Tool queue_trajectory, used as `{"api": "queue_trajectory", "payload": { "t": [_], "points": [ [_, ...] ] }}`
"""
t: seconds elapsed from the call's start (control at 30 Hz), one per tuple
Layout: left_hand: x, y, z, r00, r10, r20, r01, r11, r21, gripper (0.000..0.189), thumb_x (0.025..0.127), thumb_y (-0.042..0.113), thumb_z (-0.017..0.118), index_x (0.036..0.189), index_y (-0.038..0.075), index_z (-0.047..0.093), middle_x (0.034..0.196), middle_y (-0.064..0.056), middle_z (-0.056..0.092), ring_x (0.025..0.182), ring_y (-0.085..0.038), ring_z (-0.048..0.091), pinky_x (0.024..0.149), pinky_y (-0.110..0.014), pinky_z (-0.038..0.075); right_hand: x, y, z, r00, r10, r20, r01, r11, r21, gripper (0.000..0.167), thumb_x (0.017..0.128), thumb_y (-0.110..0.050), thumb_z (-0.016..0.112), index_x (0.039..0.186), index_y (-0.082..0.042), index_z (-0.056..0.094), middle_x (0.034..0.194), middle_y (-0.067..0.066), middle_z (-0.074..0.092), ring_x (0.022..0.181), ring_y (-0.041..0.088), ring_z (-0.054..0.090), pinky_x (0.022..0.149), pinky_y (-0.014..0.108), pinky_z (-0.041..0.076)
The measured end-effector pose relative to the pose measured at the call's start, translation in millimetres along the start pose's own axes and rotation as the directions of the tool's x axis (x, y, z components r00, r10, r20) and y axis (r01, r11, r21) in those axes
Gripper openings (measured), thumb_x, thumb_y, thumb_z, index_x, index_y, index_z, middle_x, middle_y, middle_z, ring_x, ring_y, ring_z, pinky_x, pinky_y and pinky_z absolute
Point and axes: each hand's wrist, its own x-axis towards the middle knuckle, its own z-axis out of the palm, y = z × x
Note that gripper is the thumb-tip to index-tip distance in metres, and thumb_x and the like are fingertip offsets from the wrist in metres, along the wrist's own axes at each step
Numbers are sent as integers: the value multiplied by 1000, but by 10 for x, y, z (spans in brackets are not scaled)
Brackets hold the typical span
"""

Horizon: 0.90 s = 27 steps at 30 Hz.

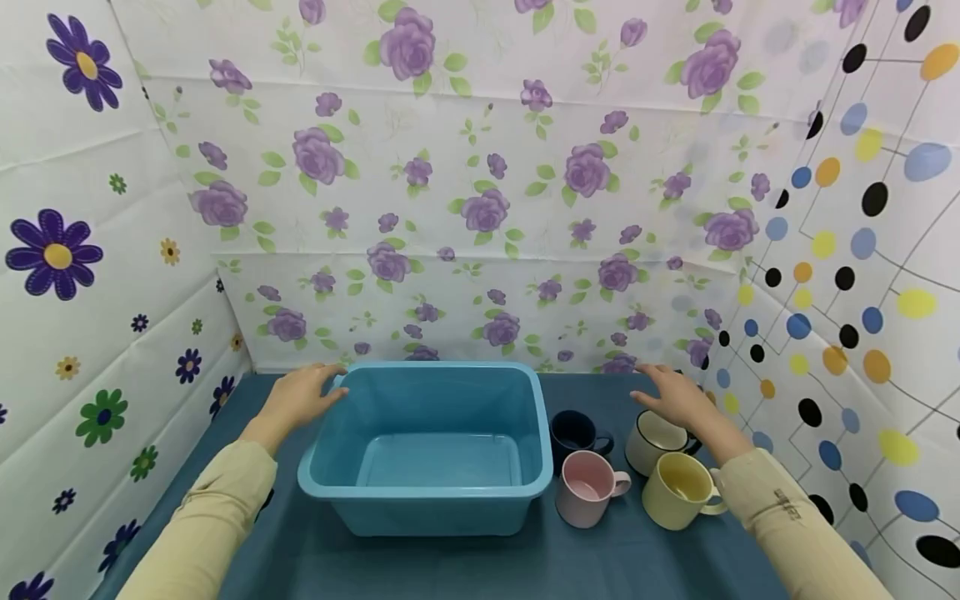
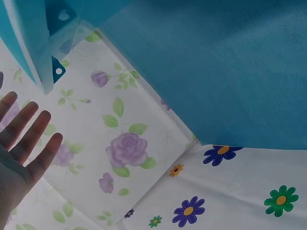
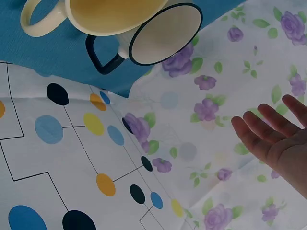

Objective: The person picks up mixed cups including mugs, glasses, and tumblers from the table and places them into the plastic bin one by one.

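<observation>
A light blue plastic basin [image 1: 442,492] stands on the blue table, its inside bare. My left hand [image 1: 302,395] is at its back left corner with fingers extended; whether it touches the rim I cannot tell. In the left wrist view that hand [image 2: 24,148] has its fingers spread, near the basin's edge [image 2: 33,52]. My right hand [image 1: 675,398] hovers above a white mug with a dark rim [image 1: 647,450], holding nothing. Beside that mug stand a yellow mug [image 1: 667,500], a pink mug [image 1: 581,500] and a dark navy mug [image 1: 558,442]. The right wrist view shows the right hand [image 3: 280,136] with loose fingers.
Flowered cloth [image 1: 480,292] hangs behind the table [image 1: 390,571]. A cloth with purple and green flowers [image 1: 90,350] closes the left side, and a dotted cloth [image 1: 847,308] the right. The mugs stand close together along the basin's right side.
</observation>
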Motion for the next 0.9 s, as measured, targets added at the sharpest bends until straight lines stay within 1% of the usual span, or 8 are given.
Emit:
{"api": "queue_trajectory", "payload": {
  "t": [0.13, 0.33, 0.4, 0.5, 0.6, 0.77, 0.83, 0.9],
  "points": [
    [-36, 8, -13, 999, -14, -30, 14, 1000, -20, 39, 92, 26, 60, 123, 3, 60, 118, -23, 62, 104, -40, 60, 83, -55, 48, -25, -33, -4, 999, -31, -41, 31, 999, -10, 49, 93, -22, 58, 133, 5, 46, 127, 34, 50, 106, 48, 55, 84, 58, 47],
    [-114, 49, -28, 996, -59, -62, 52, 992, -114, 36, 93, 24, 59, 120, 1, 62, 105, -21, 67, 85, -33, 65, 68, -48, 52, -100, -83, 6, 994, -66, -82, 64, 998, -31, 47, 92, -17, 59, 133, 3, 47, 126, 32, 52, 102, 45, 58, 81, 54, 50],
    [-141, 68, -36, 994, -76, -76, 64, 987, -150, 35, 93, 24, 59, 119, 1, 62, 102, -20, 68, 82, -32, 65, 66, -47, 52, -132, -100, 12, 993, -78, -87, 75, 996, -41, 47, 92, -16, 60, 133, 3, 47, 126, 32, 52, 102, 45, 59, 80, 54, 50],
    [-172, 85, -37, 991, -98, -94, 78, 978, -196, 34, 93, 23, 59, 119, 1, 62, 100, -20, 69, 83, -32, 66, 67, -47, 52, -176, -125, 14, 991, -94, -95, 90, 995, -52, 47, 91, -15, 61, 132, 3, 48, 127, 31, 52, 103, 45, 59, 81, 53, 51],
    [-197, 91, -35, 987, -124, -98, 98, 967, -236, 34, 93, 23, 58, 119, 1, 62, 102, -21, 68, 85, -33, 66, 69, -48, 51, -206, -147, 12, 989, -104, -108, 99, 994, -48, 46, 91, -15, 61, 131, 3, 49, 127, 31, 52, 99, 43, 60, 78, 51, 52],
    [-241, 75, -19, 978, -185, -91, 158, 956, -246, 35, 94, 24, 57, 120, 0, 61, 105, -23, 67, 87, -35, 65, 69, -48, 51, -248, -201, 12, 990, -99, -105, 94, 994, -49, 45, 90, -16, 62, 130, 2, 51, 122, 30, 56, 85, 35, 65, 69, 45, 54],
    [-265, 65, -16, 973, -214, -88, 187, 951, -245, 35, 94, 23, 57, 120, 1, 60, 106, -23, 66, 87, -35, 65, 67, -47, 51, -267, -226, 19, 990, -100, -101, 95, 994, -57, 45, 90, -17, 62, 131, 0, 51, 120, 29, 57, 85, 35, 65, 68, 45, 54],
    [-296, 55, -16, 969, -234, -79, 207, 945, -254, 35, 94, 23, 57, 121, 1, 59, 107, -23, 66, 87, -36, 65, 65, -46, 51, -288, -251, 30, 989, -107, -99, 101, 993, -64, 46, 90, -18, 62, 131, 0, 51, 120, 27, 58, 89, 36, 64, 71, 46, 54]
  ]
}}
